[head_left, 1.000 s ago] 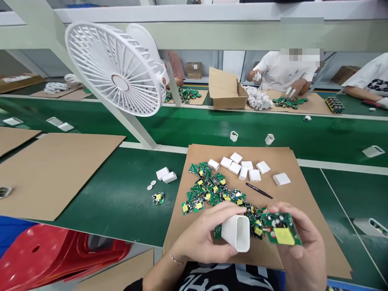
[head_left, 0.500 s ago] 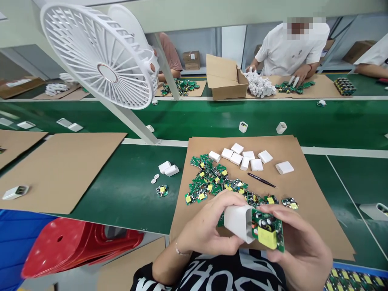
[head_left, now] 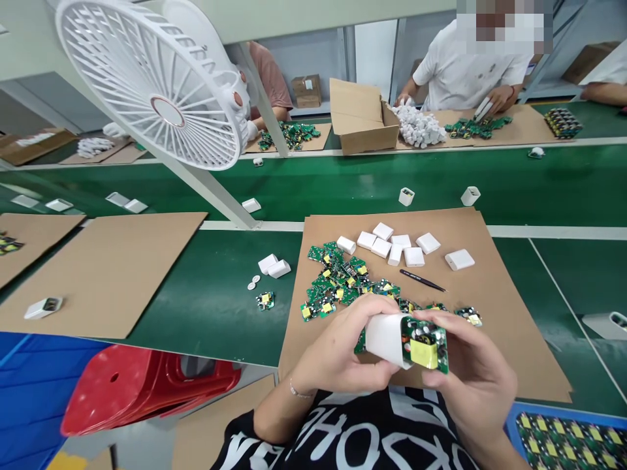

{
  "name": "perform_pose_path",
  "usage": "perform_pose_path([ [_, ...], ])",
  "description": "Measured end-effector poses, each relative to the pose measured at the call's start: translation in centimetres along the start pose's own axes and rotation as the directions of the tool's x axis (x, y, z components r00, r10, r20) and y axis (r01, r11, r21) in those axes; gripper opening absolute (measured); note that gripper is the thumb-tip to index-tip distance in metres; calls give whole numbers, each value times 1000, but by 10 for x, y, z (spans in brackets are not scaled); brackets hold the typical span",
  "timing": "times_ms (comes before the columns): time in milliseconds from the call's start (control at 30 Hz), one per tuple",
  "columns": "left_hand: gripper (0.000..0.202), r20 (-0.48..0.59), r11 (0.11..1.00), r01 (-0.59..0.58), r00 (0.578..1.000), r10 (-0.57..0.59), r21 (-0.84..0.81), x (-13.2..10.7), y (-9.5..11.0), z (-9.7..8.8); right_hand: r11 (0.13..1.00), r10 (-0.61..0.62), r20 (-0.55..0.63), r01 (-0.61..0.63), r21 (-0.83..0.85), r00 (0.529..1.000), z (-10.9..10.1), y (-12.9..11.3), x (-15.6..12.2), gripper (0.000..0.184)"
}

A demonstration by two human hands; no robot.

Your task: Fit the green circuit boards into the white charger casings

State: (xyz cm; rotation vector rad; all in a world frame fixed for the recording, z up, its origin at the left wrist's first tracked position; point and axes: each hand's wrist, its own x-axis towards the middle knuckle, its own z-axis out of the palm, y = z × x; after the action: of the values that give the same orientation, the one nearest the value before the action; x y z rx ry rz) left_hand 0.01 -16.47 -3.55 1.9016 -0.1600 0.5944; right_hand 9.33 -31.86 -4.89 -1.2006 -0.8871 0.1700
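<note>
My left hand [head_left: 350, 349] grips a white plastic charger housing [head_left: 386, 338], its open end facing right. In my right hand [head_left: 475, 365] is a green circuit board [head_left: 425, 344] with a yellow transformer, pinched by its edges. The board's left end sits inside the mouth of the housing; most of its length still shows outside. Just beyond my hands lies a heap of similar circuit boards [head_left: 337, 277]. Several white housings [head_left: 381, 247] lie on the cardboard sheet [head_left: 509, 339] farther back, with black tweezers [head_left: 422, 280] in front of them.
A white fan [head_left: 166, 111] on a slanted post stands at the upper left. A green conveyor [head_left: 333, 186] crosses behind the cardboard, carrying white housings. Co-workers sit beyond it. At the lower right is a blue tray [head_left: 513, 424] of boards; red stools [head_left: 112, 385] stand at lower left.
The board has gone slightly deeper into the housing, and both hands have risen a little in view. Housings on the conveyor have shifted right. The view has tilted slightly.
</note>
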Motion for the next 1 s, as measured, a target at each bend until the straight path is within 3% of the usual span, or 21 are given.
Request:
perform_pose_path([
  [400,50,-16,993,-56,998,54,-103,-4,-8,10,1000,6,32,-6,-5,999,-3,0,1,38],
  [600,53,-10,995,-97,995,96,-19,-5,-4,12,980,-121,78,132,-148,990,-12,-4,-8,48],
  [1000,50,25,991,-124,992,123,47,1,-3,9,981,-124,87,136,-136,988,-14,0,-6,46],
])
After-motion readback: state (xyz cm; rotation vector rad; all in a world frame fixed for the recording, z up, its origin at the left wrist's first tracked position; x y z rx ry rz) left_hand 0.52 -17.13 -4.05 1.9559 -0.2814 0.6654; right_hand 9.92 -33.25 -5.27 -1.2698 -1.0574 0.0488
